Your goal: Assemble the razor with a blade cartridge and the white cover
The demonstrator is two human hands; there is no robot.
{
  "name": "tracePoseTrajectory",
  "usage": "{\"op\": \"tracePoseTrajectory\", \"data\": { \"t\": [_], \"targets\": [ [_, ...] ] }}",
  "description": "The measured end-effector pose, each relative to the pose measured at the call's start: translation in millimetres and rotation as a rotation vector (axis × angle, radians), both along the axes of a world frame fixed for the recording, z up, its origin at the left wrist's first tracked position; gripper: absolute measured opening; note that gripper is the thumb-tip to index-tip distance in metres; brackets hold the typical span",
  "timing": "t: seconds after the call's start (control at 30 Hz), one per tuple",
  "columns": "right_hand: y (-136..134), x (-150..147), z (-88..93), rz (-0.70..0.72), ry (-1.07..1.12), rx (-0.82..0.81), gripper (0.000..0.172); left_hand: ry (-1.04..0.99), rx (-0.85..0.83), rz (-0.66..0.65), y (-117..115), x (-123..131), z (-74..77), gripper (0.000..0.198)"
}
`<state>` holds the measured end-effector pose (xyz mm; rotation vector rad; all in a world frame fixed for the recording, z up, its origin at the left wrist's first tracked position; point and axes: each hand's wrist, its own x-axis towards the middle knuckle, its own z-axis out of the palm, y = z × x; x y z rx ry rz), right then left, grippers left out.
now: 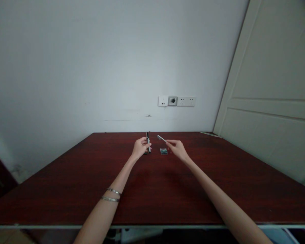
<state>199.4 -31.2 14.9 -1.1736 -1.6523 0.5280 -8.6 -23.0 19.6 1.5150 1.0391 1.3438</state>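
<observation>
Your left hand [141, 148] holds a slim, upright black-and-white stick-shaped object [148, 139], its fingers pinching the lower part. Your right hand [177, 149] holds a thin, pale stick with a greyish head [162, 138], tilted toward the left; its fingers pinch the near end. The two held pieces are close but apart, both seemingly raised above the dark red-brown wooden surface [152, 193]. A small, clear, square case with dark green contents [164, 151] lies on it, just beside your right fingers, untouched as far as you can tell. Picking up both pieces looks done; they do not meet yet. How much remains cannot be judged.
</observation>
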Motion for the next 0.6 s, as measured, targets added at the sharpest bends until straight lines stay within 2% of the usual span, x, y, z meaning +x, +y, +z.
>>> {"op": "tracePoseTrajectory", "data": {
  "t": [0.13, 0.23, 0.47, 0.6],
  "targets": [
    [10.7, 12.7, -7.5, -0.073, -0.17, 0.041, 0.03, -0.004, 0.002, -0.003, -0.5, -2.0, 2.9, 0.02],
    [15.7, 20.4, -11.6, -0.07, -0.246, 0.033, 0.028, -0.007, 0.005, -0.007, -0.7, -2.0, 3.6, 0.019],
    [6.1, 16.8, -25.1, 0.078, -0.438, 0.181, 0.025, -0.007, 0.005, -0.031, -2.5, -1.7, 3.4, 0.019],
    [-5.5, 8.8, -33.2, 0.258, -0.561, 0.214, 0.028, 0.003, 0.002, -0.044, -5.7, -0.1, 5.4, 0.019]
  ]
}}
